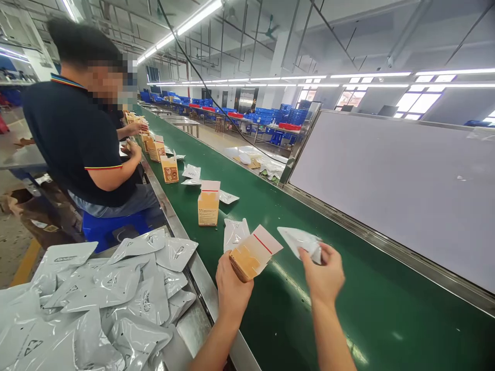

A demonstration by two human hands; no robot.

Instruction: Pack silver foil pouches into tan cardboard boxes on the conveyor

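Note:
My left hand (233, 291) is wrapped around a small orange-yellow carton (245, 262), tilted, its white top flap with a red strip standing up. To the right, my right hand (325, 273) pinches a shiny white pouch (297, 239) by its near end, apart from the carton. Another silvery pouch (235, 233) lies on the green belt just behind the carton. Farther along stands an upright carton (209, 206) with its flap raised and a pouch (229, 197) beside it.
A heap of white pouches (127, 293) covers the metal table at my left. The green conveyor belt (278, 206) runs away from me, carrying more cartons (169, 169) and pouches. A co-worker (85, 123) sits along its left side. A white panel (394, 190) borders the right side.

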